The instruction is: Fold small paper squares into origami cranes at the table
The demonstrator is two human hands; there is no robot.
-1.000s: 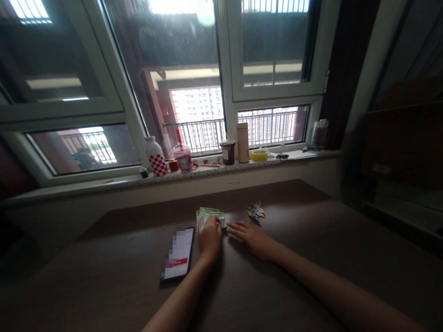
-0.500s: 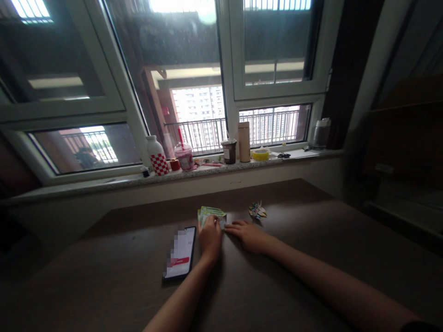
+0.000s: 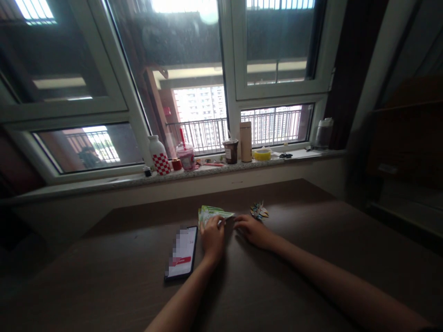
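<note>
Several green-and-white printed paper sheets [image 3: 207, 213] lie overlapped on the brown table. My left hand [image 3: 212, 240] rests over their near edge, its fingers bent and closed on the top sheet. One pointed corner of that sheet sticks out to the right. Beside this corner is my right hand [image 3: 254, 232], palm down, fingers apart and slightly curved; whether a fingertip touches the paper is unclear. Just beyond the right hand sits a small spiky piece of folded paper [image 3: 259, 210]. A phone [image 3: 182, 253] with a lit screen lies left of my left wrist.
The table [image 3: 121, 258] ends at a wall below a windowsill. Along the sill [image 3: 204, 171] stand a red-checked white bottle [image 3: 159, 159], a pink drink cup [image 3: 186, 157], a dark drink cup [image 3: 230, 151], a beige flask [image 3: 245, 142], yellow tape [image 3: 262, 154] and scissors [image 3: 285, 156].
My right hand has shifted right and slightly away from me, its fingers less flat. The top sheet's pointed corner now shows between the hands. My left hand stays at the sheets.
</note>
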